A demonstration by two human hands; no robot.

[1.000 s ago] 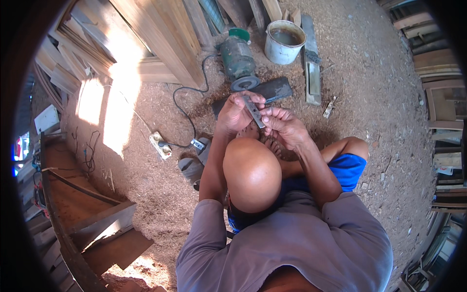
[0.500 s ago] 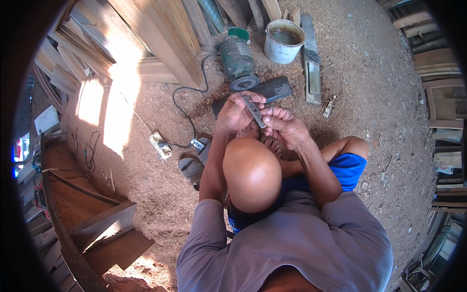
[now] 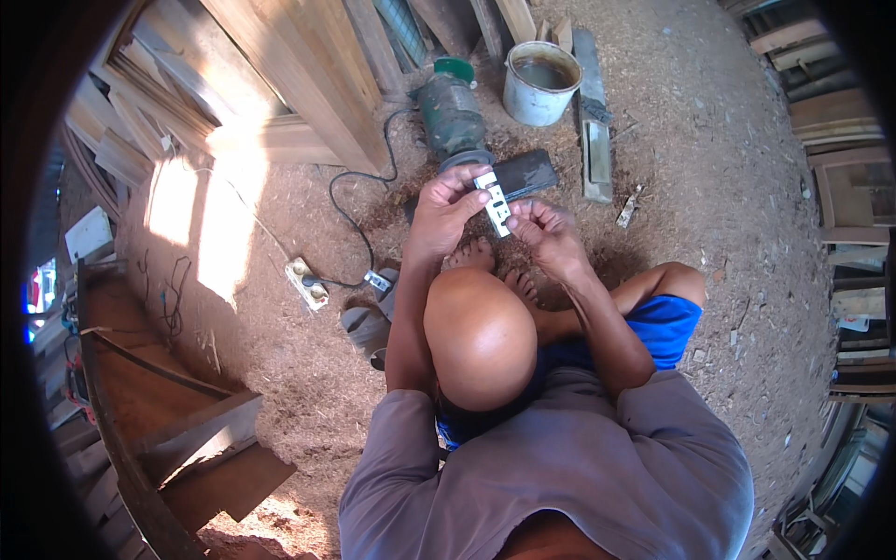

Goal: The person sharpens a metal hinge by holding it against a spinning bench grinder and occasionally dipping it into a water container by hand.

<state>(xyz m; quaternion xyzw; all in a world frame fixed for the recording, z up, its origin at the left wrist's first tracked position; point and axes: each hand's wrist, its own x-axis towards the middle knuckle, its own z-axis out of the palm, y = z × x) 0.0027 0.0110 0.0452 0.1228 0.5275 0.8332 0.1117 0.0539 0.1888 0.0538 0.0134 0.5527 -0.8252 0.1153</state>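
A short, flat metal planer blade (image 3: pixel 493 203) with slots cut through it shines brightly in front of my raised knee. My left hand (image 3: pixel 448 209) pinches its far end between thumb and fingers. At the near end, my right hand (image 3: pixel 553 241) grips it with thumb and fingertips. Just beyond the blade stands a green bench grinder (image 3: pixel 452 118), its wheel (image 3: pixel 466 159) partly hidden behind my left fingers. A dark flat board (image 3: pixel 528 172) lies on the ground beside the wheel, partly covered by my hands.
A whitish bucket (image 3: pixel 535 105) of murky liquid stands beyond, beside a board with a sharpening stone (image 3: pixel 598 155). The grinder's black cord (image 3: pixel 356 220) runs to a power strip (image 3: pixel 304 284) on the left. Sandals (image 3: pixel 363 327) lie near my left forearm; timber (image 3: pixel 317 75) leans at far left.
The blade has been tilted, so its face has gone from dull grey to bright, with the slots showing clearly. Both hands have shifted slightly with it and keep hold.
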